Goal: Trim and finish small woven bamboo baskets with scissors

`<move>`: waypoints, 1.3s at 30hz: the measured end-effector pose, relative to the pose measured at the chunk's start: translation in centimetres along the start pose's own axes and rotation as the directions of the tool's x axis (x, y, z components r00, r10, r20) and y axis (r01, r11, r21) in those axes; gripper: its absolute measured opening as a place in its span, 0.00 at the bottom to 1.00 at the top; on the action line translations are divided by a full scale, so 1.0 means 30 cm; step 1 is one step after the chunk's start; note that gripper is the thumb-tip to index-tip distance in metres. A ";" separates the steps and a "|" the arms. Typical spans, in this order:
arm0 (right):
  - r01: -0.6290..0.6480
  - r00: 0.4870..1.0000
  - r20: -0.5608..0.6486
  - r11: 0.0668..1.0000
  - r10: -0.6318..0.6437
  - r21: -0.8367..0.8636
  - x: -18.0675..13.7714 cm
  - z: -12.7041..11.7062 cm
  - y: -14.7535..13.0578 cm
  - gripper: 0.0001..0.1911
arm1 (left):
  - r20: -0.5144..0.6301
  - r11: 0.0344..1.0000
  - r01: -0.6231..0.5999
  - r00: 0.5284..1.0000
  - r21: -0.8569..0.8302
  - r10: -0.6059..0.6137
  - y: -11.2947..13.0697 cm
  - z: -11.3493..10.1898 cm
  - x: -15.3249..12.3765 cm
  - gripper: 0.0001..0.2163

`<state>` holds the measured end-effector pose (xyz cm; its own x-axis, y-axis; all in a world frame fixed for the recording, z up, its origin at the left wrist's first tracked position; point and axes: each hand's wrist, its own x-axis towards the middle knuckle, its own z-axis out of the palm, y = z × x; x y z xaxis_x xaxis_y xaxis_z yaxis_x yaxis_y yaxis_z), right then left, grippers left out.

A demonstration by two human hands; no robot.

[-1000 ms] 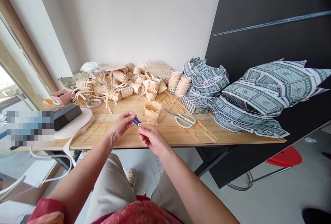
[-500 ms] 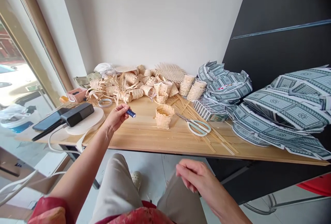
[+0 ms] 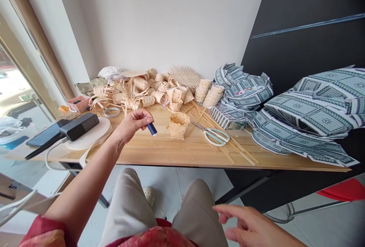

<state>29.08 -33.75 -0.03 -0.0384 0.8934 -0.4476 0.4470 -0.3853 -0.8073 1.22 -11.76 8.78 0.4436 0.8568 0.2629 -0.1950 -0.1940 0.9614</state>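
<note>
My left hand [image 3: 132, 122] is raised over the wooden table [image 3: 182, 152] and pinches a small dark blue thread spool [image 3: 152, 129] between thumb and fingers. Just right of the spool stands a small woven straw basket [image 3: 178, 125]. My right hand [image 3: 251, 225] is low at the bottom right, beside my knee and well off the table, its fingers stretched forward with nothing visible in them. White-handled scissors [image 3: 214, 135] lie on the table right of the basket.
A heap of woven straw pieces and strips [image 3: 142, 91] fills the table's back. Patterned grey-green paper packs [image 3: 299, 114] cover the right side. A black power bank [image 3: 79, 126], a phone [image 3: 42, 137], a tape roll [image 3: 111, 112] and a pink box [image 3: 78, 104] sit at the left. A red stool [image 3: 342, 190] stands below right.
My right hand has drawn away from the spool, down and to the right past my knee, and its fingers have opened. My left hand stays over the table holding the spool.
</note>
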 end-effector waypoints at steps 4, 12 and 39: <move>0.268 0.963 -0.048 0.955 -0.264 0.126 0.009 -0.044 -0.147 0.23 | 0.107 0.999 -0.002 0.994 -0.034 0.005 0.042 0.072 -0.030 0.11; 0.396 0.882 -0.129 0.564 -0.454 0.725 0.164 0.125 -0.415 0.29 | 0.249 0.997 0.031 0.968 -0.070 -0.013 0.056 0.162 -0.071 0.08; 0.294 0.866 -0.090 0.356 -0.492 0.887 0.180 0.223 -0.428 0.16 | 0.192 0.993 -0.048 0.979 -0.105 0.068 0.025 0.195 -0.091 0.07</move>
<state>17.15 -25.51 5.36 -0.1729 0.9840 0.0436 -0.6447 -0.0796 -0.7603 4.98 -17.05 9.27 0.5893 0.7337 0.3384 -0.3070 -0.1841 0.9337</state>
